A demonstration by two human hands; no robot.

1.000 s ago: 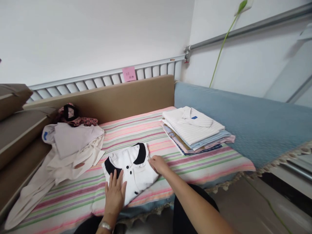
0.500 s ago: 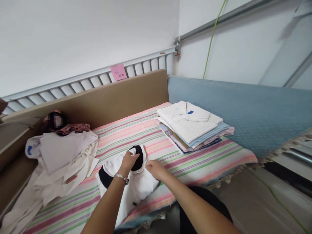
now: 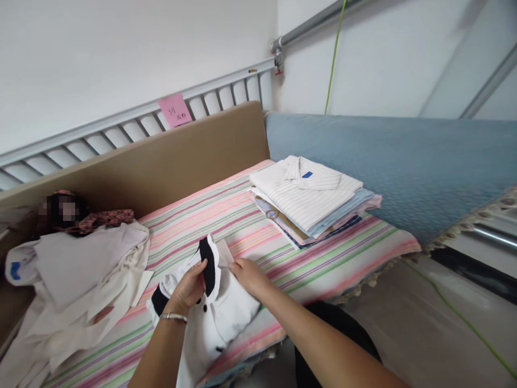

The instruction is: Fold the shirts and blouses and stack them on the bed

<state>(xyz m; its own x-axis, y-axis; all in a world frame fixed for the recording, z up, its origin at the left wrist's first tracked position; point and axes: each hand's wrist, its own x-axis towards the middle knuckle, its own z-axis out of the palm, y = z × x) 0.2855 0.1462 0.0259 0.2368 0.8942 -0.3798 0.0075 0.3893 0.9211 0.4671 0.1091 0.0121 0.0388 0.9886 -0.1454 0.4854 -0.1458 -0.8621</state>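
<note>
A white shirt [image 3: 218,315] with a black-and-white collar and dark buttons lies near the front edge of the striped cloth. My left hand [image 3: 191,283], a bracelet on its wrist, is closed on the black part of the collar [image 3: 209,264] and holds it raised. Just right of the collar, my right hand [image 3: 248,275] is closed in a pinch at a flat beige piece [image 3: 224,253] standing up behind the collar. Whether that piece is card or fabric I cannot tell. More black trim [image 3: 160,300] shows at the shirt's left side.
Folded shirts [image 3: 307,194] are stacked at the back right, a striped one on top. Loose pale garments [image 3: 84,269] and dark floral cloth [image 3: 107,218] lie left. A brown board [image 3: 202,143] and blue padded side [image 3: 363,156] border the striped cloth [image 3: 194,205].
My left hand has turned the collar up, so its black band stands more upright. The beige piece now shows beside my right hand. The view has shifted a little to the right.
</note>
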